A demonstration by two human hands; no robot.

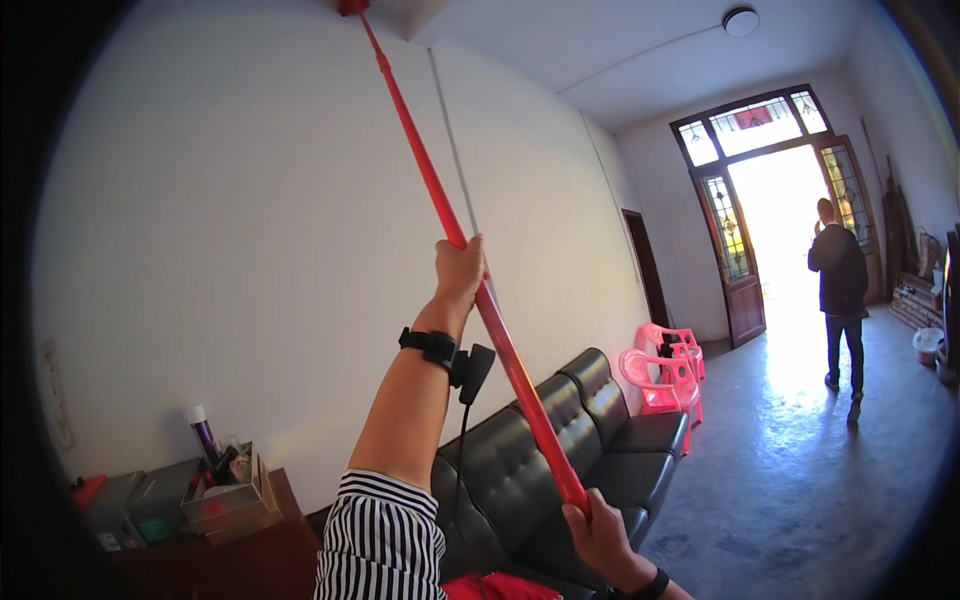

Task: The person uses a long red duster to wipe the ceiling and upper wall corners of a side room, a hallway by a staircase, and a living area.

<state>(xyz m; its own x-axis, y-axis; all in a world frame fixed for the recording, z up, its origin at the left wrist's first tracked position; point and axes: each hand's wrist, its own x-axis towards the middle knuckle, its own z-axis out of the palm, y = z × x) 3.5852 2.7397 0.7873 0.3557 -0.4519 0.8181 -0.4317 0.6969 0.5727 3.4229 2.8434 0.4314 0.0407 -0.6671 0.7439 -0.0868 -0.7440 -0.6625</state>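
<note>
A long red telescopic pole (pixel 525 375) runs slantwise from the lower right up towards the ceiling. My left hand (pixel 459 268) grips it about midway, with that arm stretched upward in a black-and-white striped sleeve. Near the pole's lower end, my right hand (pixel 602 534) is wrapped around the shaft. At the top, a red head (pixel 352 7) reaches the join of the white wall (pixel 225 187) and ceiling; it is partly cut off, so its exact kind is unclear. A black strap with a small device (pixel 450 356) sits on my left wrist.
Below the pole, a black padded sofa (pixel 555 420) lines the wall, with pink plastic chairs (pixel 667 371) beyond. A cluttered box (pixel 229 491) stands on a brown cabinet (pixel 292 517) at left. A person (pixel 840 270) stands near the open doorway.
</note>
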